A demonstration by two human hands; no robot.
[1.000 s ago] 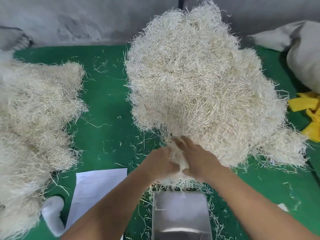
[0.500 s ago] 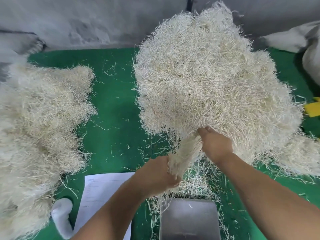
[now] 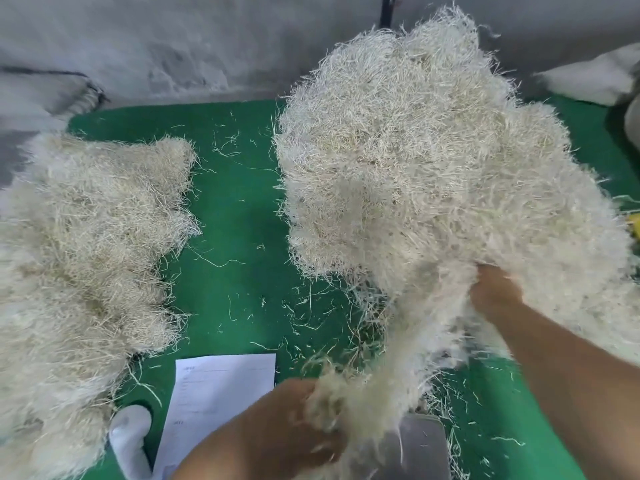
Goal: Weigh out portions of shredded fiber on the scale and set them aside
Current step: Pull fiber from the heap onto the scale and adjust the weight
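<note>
Fiber heap: a big pale mound of shredded fiber (image 3: pixel 433 168) fills the far right of the green desk (image 3: pixel 239 209), reaching up toward the grey wall (image 3: pixel 173 46).
Pulled tuft: a blurred stretch of fiber (image 3: pixel 391 375) runs from the near edge of the heap down to the left hand, strung between the two hands above the scale.
Left hand: the left hand (image 3: pixel 298 431) sits near the bottom centre, its fingers curled round the lower end of the tuft; the fingertips are hidden in the strands.
Right hand: the right hand (image 3: pixel 495 292) is sunk into the near right edge of the heap, gripping fiber there; most of its fingers are buried, so how far they close cannot be told exactly.
Scale: a metal scale pan (image 3: pixel 422 445) lies at the near edge, just right of the left hand, partly covered by the hanging tuft.
Second heap: another mass of fiber (image 3: pixel 86 254) lies along the left side, well apart from the big heap.
Paper: a white printed sheet (image 3: pixel 214 389) lies flat near the left forearm.
White object: a white rounded thing (image 3: pixel 130 434) sits beside the paper; what it is cannot be told.
Loose strands: stray bits (image 3: pixel 294 313) scatter over the desk between the heaps.
</note>
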